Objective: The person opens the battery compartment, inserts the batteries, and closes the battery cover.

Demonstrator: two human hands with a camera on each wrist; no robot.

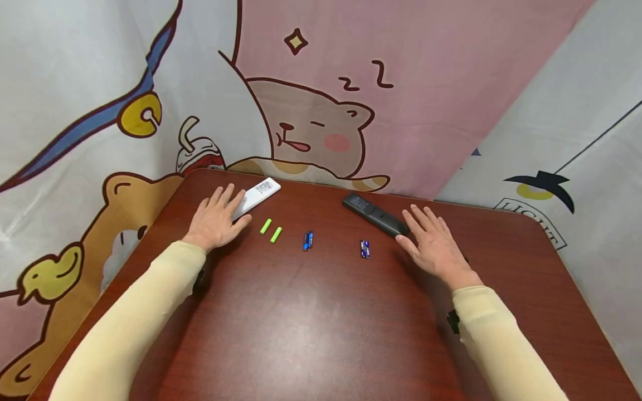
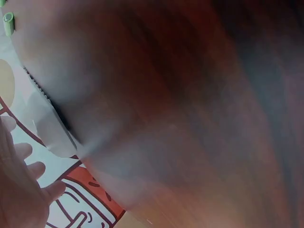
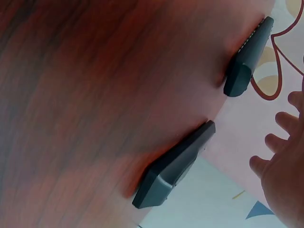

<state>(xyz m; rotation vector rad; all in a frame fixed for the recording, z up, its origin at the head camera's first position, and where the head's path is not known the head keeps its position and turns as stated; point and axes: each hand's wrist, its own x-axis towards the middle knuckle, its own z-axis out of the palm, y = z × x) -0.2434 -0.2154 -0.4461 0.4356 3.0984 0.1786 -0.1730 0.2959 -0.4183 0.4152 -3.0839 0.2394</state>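
Observation:
My left hand [image 1: 214,218], fingers spread, hovers over the near end of a white remote control [image 1: 261,194] and partly covers it. Two green batteries [image 1: 276,234] lie just right of that hand. On the other side, my right hand [image 1: 431,242] is held out flat with fingers straight, its thumb and fingertips overlapping the near end of a black remote control [image 1: 371,213]. A second black device [image 3: 173,164], remote-like, shows in the right wrist view; in the head view the right hand mostly hides it. Neither hand holds anything.
Two blue batteries [image 1: 308,240] lie side by side at mid-table, and two dark blue batteries [image 1: 365,249] sit to their right. The brown wooden table [image 1: 321,323] ends at a cloth backdrop [image 1: 426,72] printed with cartoon animals.

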